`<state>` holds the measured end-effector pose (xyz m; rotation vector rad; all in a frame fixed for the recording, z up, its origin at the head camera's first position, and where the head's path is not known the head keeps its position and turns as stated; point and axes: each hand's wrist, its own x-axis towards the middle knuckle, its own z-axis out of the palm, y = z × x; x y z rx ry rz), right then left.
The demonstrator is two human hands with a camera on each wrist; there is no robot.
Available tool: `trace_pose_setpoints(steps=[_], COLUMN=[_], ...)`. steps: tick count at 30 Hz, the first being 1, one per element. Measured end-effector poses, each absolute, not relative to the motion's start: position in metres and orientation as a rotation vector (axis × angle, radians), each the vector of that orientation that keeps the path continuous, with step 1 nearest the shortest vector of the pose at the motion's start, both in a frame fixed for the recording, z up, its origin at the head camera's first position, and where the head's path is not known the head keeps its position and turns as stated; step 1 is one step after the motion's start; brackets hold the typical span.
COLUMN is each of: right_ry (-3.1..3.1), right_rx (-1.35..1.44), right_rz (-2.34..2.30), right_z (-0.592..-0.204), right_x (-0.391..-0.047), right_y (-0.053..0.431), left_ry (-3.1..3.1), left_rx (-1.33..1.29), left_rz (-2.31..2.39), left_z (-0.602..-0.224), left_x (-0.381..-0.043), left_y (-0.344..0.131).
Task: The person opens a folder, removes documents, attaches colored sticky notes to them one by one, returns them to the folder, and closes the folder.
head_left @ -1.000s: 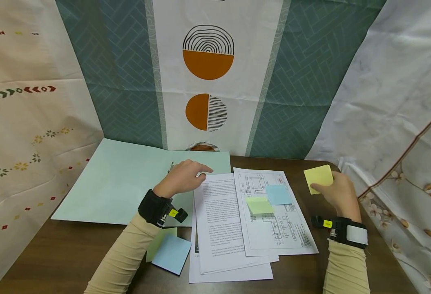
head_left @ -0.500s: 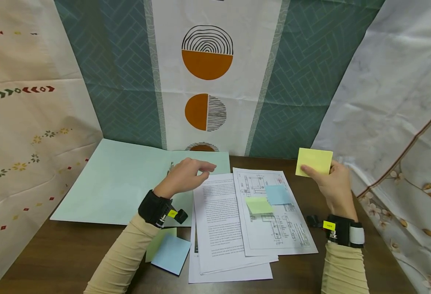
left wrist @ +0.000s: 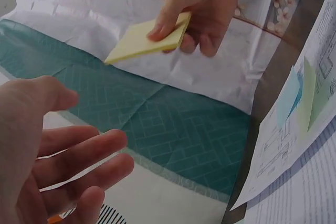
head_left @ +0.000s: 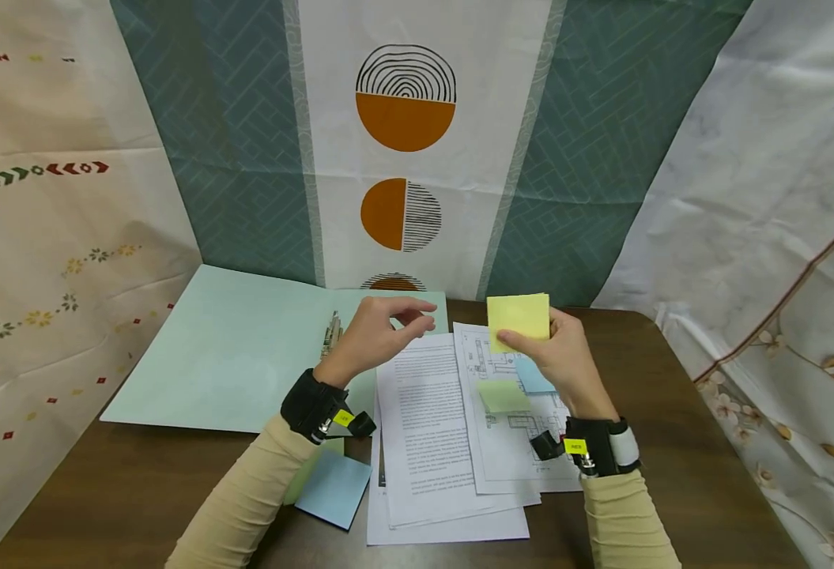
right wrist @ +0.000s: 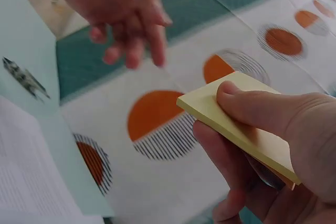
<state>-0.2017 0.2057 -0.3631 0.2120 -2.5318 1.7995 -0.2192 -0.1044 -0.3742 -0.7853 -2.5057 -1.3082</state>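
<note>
Between thumb and fingers, my right hand [head_left: 571, 359] grips a yellow sticky note pad [head_left: 519, 318] above the drawing sheet. In the right wrist view the thumb lies flat on top of the pad [right wrist: 252, 114], with fingers beneath it. My left hand [head_left: 381, 332] hovers over the light green folder [head_left: 246, 348], its fingers loosely bent and holding nothing. A gap separates it from the pad. On the printed drawing [head_left: 523, 466] sit a green sticky note [head_left: 503, 396] and a blue sticky note [head_left: 533, 374], the latter partly hidden by my right hand.
A text page [head_left: 431, 442] lies beside the drawing, over other sheets. Near the table's front are a blue sticky pad [head_left: 333, 490] and a green one [head_left: 310, 474], partly under my left arm. The folder's metal clip [head_left: 332, 333] shows beside my left hand. Patterned cloths hang behind.
My right hand has lifted the yellow pad and carried it leftward from the table's right side to above the drawing. The left hand has shifted slightly right and up.
</note>
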Motion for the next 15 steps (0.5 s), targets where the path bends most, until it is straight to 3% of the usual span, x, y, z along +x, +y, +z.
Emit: trace_pose_setpoints(steps=[7,15], right_ry=[-2.591,-2.617], right_rx=[0.415,0.437], right_rz=[1.782,1.784], right_z=[-0.372,-0.377], right_x=[-0.199,-0.197], right_y=[0.169,0.154], left_ry=[-2.512,-2.475], left_rx=[-0.929,-0.961], left_rz=[-1.316,-1.285], left_z=[-0.373,-0.372], left_x=[-0.215,-0.210], left_y=[-0.091,-0.088])
